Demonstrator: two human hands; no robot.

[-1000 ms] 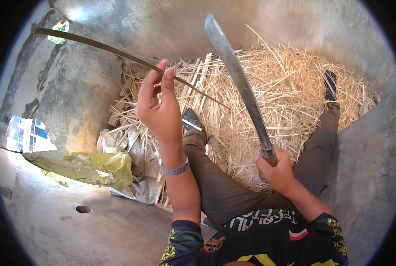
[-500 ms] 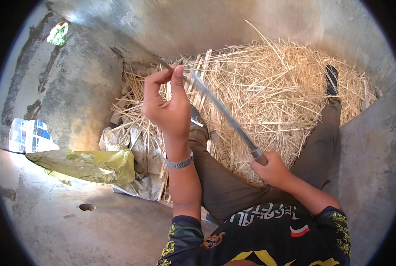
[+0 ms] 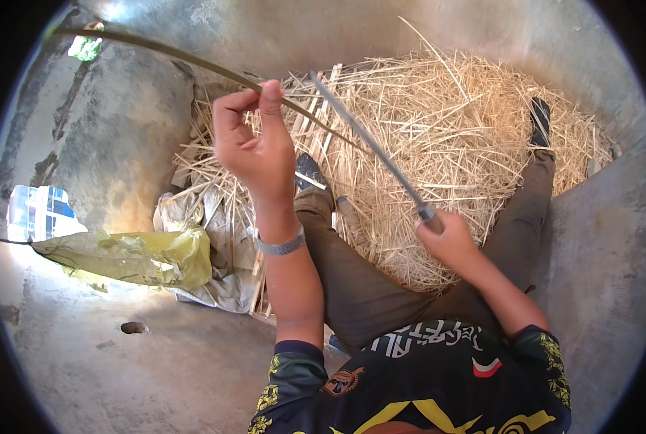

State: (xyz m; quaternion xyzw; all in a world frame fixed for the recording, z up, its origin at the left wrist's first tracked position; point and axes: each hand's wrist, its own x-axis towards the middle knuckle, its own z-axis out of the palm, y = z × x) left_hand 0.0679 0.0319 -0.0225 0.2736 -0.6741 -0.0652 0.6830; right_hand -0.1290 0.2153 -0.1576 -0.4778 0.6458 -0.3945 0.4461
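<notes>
My left hand (image 3: 254, 141), raised at the left of centre, pinches a long thin greenish-brown strip (image 3: 171, 52) between thumb and fingers. The strip curves from the upper left, through my fingertips, down toward the knife blade. Lower right, my right hand (image 3: 449, 242) is wrapped round the dark handle of a long knife (image 3: 381, 158). Its narrow blade slants up and left, and its tip points toward the far wall. The strip's lower end lies beside or against the blade; I cannot tell whether they touch.
A heap of pale straw-like shavings (image 3: 424, 130) spreads between my outstretched legs. Pale wood strips (image 3: 330, 108) lie at its left. A yellow plastic sheet (image 3: 156, 257) and a whitish sack (image 3: 232, 286) sit left of my leg. Concrete walls (image 3: 127, 130) with holes surround me.
My left hand has moved a little left and up. The strip, earlier mostly edge-on, now stretches widely across the upper left and down to the blade. The knife has shifted slightly up.
</notes>
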